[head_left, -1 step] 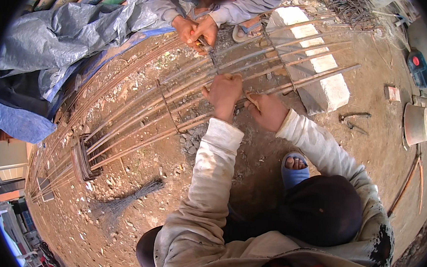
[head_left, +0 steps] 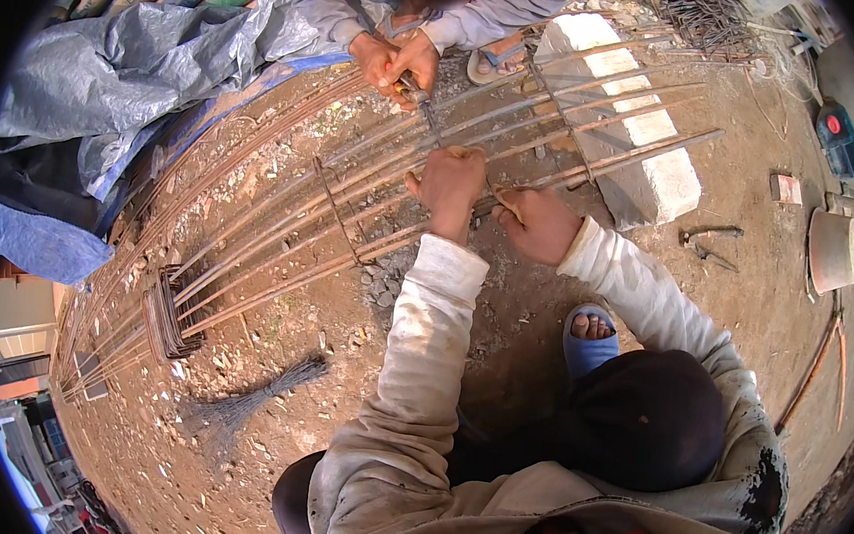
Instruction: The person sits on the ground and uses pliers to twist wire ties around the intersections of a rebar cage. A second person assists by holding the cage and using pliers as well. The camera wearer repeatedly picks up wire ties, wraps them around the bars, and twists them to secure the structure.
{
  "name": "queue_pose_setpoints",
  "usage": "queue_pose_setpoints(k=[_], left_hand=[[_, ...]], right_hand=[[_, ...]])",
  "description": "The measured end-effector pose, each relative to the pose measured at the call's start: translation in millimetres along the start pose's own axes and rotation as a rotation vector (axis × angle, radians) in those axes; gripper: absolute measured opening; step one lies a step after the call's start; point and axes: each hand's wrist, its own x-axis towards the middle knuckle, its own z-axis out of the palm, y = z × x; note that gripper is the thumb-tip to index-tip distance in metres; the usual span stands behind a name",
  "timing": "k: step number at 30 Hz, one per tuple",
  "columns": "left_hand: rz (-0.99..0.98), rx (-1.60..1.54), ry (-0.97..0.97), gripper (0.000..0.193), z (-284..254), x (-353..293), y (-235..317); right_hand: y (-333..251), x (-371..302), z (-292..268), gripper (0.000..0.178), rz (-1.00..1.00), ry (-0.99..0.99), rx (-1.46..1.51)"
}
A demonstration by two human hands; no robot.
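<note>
Long steel reinforcing bars (head_left: 280,227) run slantwise across the ground, with square wire stirrups (head_left: 336,210) around them. My left hand (head_left: 450,186) is closed on a stirrup at the middle of the bars, its thumb pointing left. Beside it, my right hand (head_left: 539,226) is closed at the near bars; what its fingers pinch is hidden. Across from me, a co-worker's hands (head_left: 398,64) hold a tool resembling pliers (head_left: 411,91) at the far end of the same stirrup.
A white block (head_left: 647,154) props the bars' right end. Stacked stirrups (head_left: 170,315) hang around the left end. A bundle of tie wire (head_left: 261,395) lies nearby. Bent metal pieces (head_left: 710,239), a bucket (head_left: 835,251) and a silver tarp (head_left: 131,73) surround the work.
</note>
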Motion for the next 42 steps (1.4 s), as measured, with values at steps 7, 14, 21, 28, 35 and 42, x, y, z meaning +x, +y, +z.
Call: queue_pose_setpoints(k=[7,14,21,28,35,42], left_hand=[[0.082,-0.3,0.101,0.025,16,16,-23],[0.17,-0.62,0.075,0.017,13,2,-23],[0.011,-0.962,-0.093,0.027,-26,-9,-14],[0.235,-0.573,-0.311,0.022,-67,-10,-49],[0.282,0.119,-0.413,0.02,-73,13,-52],[0.438,0.355,0.014,0.021,-40,5,-59]], right_hand=[[-8,28,-31,0.018,-0.061,-0.193,-0.283],[-1,45,-40,0.015,-0.065,-0.219,-0.347],[14,56,-19,0.013,-0.1,-0.105,-0.342],[-2,50,-8,0.036,0.053,-0.031,-0.254],[-14,59,-7,0.044,0.03,-0.199,-0.419],[-7,57,9,0.035,0.063,0.042,-0.294]])
